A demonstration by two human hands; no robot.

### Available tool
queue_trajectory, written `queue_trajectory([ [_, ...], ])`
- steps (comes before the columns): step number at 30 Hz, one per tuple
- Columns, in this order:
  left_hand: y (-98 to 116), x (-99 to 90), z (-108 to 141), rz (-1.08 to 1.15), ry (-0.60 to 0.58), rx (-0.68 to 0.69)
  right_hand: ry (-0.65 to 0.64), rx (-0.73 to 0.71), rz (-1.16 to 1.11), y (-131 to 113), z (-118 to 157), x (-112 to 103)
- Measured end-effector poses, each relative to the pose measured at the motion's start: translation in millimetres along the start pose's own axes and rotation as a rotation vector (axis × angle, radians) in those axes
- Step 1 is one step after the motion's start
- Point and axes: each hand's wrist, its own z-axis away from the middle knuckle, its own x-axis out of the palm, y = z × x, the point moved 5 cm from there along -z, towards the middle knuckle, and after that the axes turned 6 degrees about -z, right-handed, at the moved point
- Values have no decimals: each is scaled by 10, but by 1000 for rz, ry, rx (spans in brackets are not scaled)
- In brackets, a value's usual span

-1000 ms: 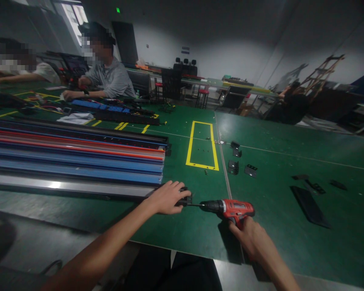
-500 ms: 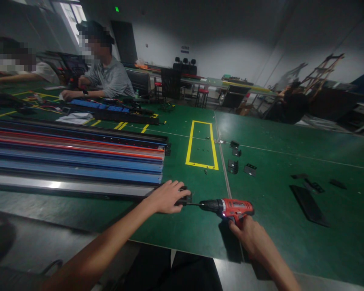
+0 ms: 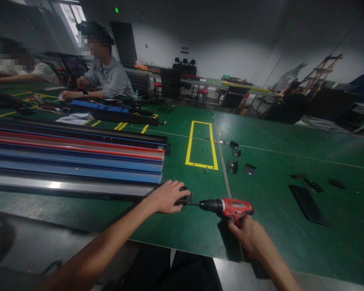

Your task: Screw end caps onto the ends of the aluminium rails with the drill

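My right hand (image 3: 251,234) is wrapped around the handle of a red and black cordless drill (image 3: 236,206), held level with its bit pointing left. The bit's tip meets a black end bracket (image 3: 186,197) on the right end of a long silver-grey metal profile (image 3: 79,190). Over that end lies my left hand (image 3: 169,197), its fingers curled onto the bracket and partly covering it. Whether a screw sits at the bit's tip is too small to tell. Behind the silver-grey profile, several blue and red-edged profiles (image 3: 133,167) lie side by side.
The green tabletop (image 3: 276,234) carries a yellow taped rectangle (image 3: 214,149) with small screws around it. Black brackets (image 3: 233,166) and a flat black piece (image 3: 307,205) lie to the right. Across the table sits a person in a grey shirt (image 3: 112,76), near blue-topped parts (image 3: 100,106).
The small light on the drill, lit before, no longer shows. Both hands and the drill keep nearly the same place.
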Motion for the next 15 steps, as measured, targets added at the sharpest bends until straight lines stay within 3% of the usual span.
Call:
queue_trajectory([
  [15,0,-1,1,-3,-4,-6,34,22,17,35,-15,26],
])
